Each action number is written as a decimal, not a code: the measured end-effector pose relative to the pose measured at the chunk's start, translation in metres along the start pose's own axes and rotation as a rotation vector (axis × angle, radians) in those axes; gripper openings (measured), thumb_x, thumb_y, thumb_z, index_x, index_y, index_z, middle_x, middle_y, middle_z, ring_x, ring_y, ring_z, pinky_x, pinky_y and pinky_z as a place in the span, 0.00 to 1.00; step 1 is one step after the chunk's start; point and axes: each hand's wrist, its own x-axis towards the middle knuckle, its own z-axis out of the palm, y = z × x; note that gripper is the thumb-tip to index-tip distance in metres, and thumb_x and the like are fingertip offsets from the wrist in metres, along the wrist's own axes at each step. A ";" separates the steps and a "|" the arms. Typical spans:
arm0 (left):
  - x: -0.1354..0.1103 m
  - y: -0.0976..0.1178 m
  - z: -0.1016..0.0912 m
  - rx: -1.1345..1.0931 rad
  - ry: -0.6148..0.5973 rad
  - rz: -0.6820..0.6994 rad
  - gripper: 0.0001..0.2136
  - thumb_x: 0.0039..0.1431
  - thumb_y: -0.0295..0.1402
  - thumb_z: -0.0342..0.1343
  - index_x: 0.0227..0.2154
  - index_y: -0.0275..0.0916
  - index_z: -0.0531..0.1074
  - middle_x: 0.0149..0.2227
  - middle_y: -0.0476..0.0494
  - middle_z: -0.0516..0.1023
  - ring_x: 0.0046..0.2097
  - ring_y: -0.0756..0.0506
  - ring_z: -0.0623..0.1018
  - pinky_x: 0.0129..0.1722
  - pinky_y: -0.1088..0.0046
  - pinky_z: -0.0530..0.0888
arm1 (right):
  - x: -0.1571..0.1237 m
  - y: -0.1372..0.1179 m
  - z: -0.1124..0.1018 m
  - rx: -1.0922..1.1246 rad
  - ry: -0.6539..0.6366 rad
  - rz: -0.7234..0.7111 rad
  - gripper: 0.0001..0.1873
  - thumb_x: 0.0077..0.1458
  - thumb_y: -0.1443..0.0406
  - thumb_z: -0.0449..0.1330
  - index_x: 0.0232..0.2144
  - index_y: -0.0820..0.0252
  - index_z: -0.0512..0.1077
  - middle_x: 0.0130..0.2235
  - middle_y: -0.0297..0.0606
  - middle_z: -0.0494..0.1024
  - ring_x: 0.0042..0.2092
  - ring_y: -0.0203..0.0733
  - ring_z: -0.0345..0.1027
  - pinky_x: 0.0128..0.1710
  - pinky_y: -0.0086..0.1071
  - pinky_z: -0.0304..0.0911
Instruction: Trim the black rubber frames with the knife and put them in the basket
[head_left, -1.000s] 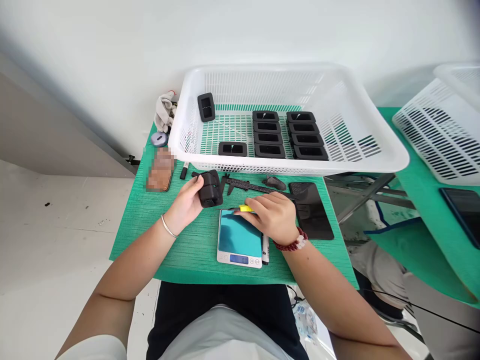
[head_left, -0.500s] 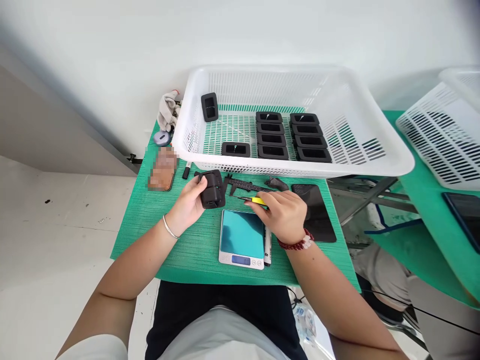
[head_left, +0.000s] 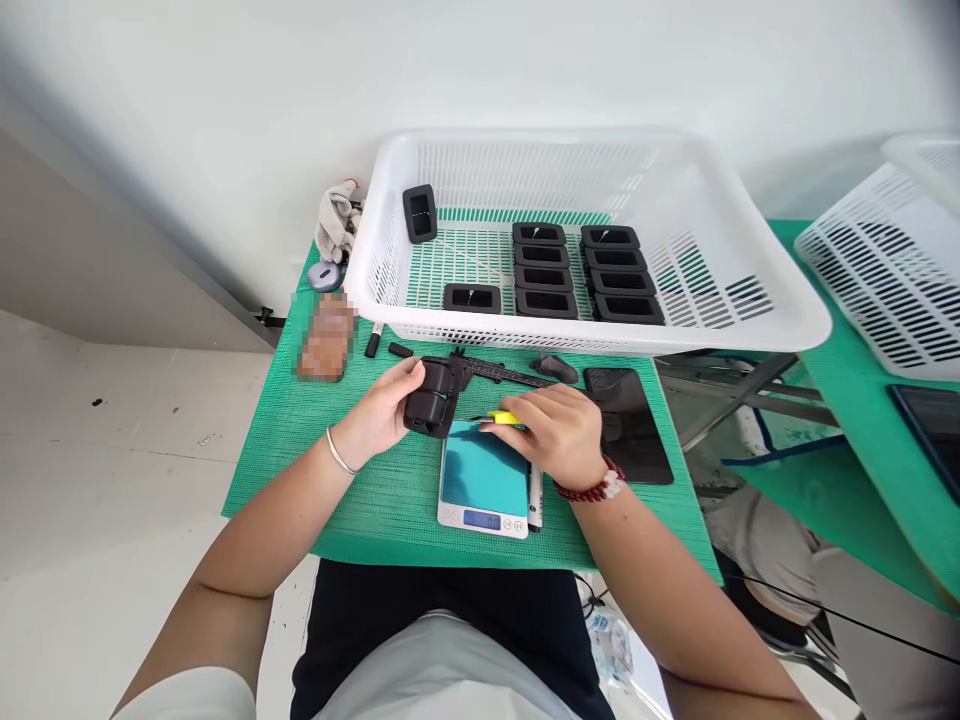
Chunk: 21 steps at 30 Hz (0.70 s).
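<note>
My left hand [head_left: 381,412] grips a black molded plastic part [head_left: 432,392] with two rounded humps and a flat flange, tilted above the table. In my right hand [head_left: 556,425] is a yellow-handled knife [head_left: 507,417], its thin blade pointing left toward the part; a small gap seems to separate them. Just below both hands lies a digital scale [head_left: 480,485] with a shiny blue-green plate. A black caliper [head_left: 491,371] rests behind the part, partly covered by it.
Behind stands a large white basket [head_left: 600,340] with several black frame-like parts [head_left: 541,254]. A dark tablet-like slab [head_left: 637,430] lies right, a blurred phone [head_left: 328,340] left. Marker pens [head_left: 373,342], a dark lump [head_left: 555,368] and a second basket [head_left: 862,270] are around. Someone's leg [head_left: 765,540] shows lower right.
The black part has come down slightly and turned in my left hand, uncovering a black cap-like piece behind it. My right hand with the knife has shifted a little left and down.
</note>
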 end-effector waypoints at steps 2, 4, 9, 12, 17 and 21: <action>0.000 0.000 -0.001 -0.003 0.001 -0.014 0.12 0.53 0.39 0.63 0.33 0.36 0.72 0.30 0.49 0.74 0.30 0.53 0.75 0.28 0.80 0.71 | 0.000 0.000 0.001 -0.038 0.005 0.040 0.14 0.56 0.56 0.60 0.27 0.61 0.72 0.22 0.33 0.76 0.24 0.34 0.66 0.28 0.31 0.55; 0.000 0.000 -0.001 0.005 -0.011 -0.044 0.13 0.52 0.39 0.64 0.34 0.36 0.73 0.29 0.50 0.74 0.29 0.53 0.75 0.27 0.80 0.71 | 0.000 0.003 0.001 -0.085 0.036 0.130 0.14 0.56 0.56 0.60 0.27 0.61 0.72 0.22 0.34 0.76 0.24 0.35 0.66 0.27 0.31 0.55; -0.001 0.002 0.000 0.018 -0.046 -0.059 0.14 0.51 0.39 0.64 0.36 0.36 0.72 0.30 0.49 0.74 0.29 0.53 0.75 0.27 0.80 0.71 | -0.003 0.006 0.001 0.034 0.002 0.063 0.15 0.57 0.54 0.59 0.27 0.60 0.73 0.22 0.34 0.76 0.25 0.35 0.67 0.28 0.31 0.56; -0.001 0.002 0.000 0.050 -0.064 -0.063 0.15 0.50 0.40 0.64 0.36 0.36 0.72 0.30 0.49 0.74 0.28 0.53 0.75 0.25 0.80 0.70 | -0.003 0.006 0.001 0.046 -0.042 0.048 0.16 0.57 0.54 0.59 0.27 0.60 0.73 0.22 0.34 0.76 0.25 0.34 0.67 0.29 0.30 0.56; 0.000 0.002 0.001 0.114 -0.090 -0.094 0.18 0.49 0.44 0.64 0.36 0.35 0.72 0.29 0.48 0.74 0.27 0.52 0.74 0.24 0.79 0.68 | -0.002 0.009 0.001 -0.036 0.060 0.157 0.15 0.56 0.54 0.60 0.27 0.61 0.72 0.22 0.34 0.76 0.24 0.35 0.65 0.27 0.30 0.55; -0.001 0.003 0.002 0.138 -0.097 -0.085 0.18 0.48 0.45 0.64 0.35 0.35 0.73 0.29 0.47 0.74 0.28 0.51 0.74 0.25 0.79 0.67 | -0.001 0.008 -0.001 0.071 0.020 0.047 0.14 0.57 0.56 0.60 0.27 0.61 0.72 0.22 0.34 0.76 0.24 0.34 0.66 0.28 0.30 0.56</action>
